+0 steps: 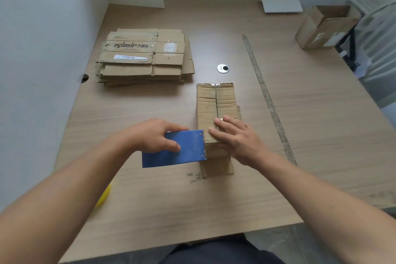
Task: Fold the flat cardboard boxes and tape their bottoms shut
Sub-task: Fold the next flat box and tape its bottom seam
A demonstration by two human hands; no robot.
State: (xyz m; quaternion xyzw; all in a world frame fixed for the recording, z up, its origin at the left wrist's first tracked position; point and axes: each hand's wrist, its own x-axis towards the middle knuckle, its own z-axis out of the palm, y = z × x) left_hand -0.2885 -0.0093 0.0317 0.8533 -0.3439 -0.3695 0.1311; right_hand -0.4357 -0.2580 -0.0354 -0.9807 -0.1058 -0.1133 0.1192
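A folded cardboard box (216, 103) stands on the wooden table (310, 135) with its closed flaps facing up. My left hand (156, 137) grips a blue tape dispenser (173, 150) whose front edge sits against the box's near left side. My right hand (235, 139) lies on the near end of the box, fingers straight, pressing over the flap seam. A stack of flat cardboard boxes (143, 58) lies at the back left of the table.
An open cardboard box (325, 25) sits at the far right edge. A strip of tape (265, 94) runs along the table right of the box. A round cable hole (223, 68) lies behind the box. Something yellow (102, 197) shows beside my left forearm.
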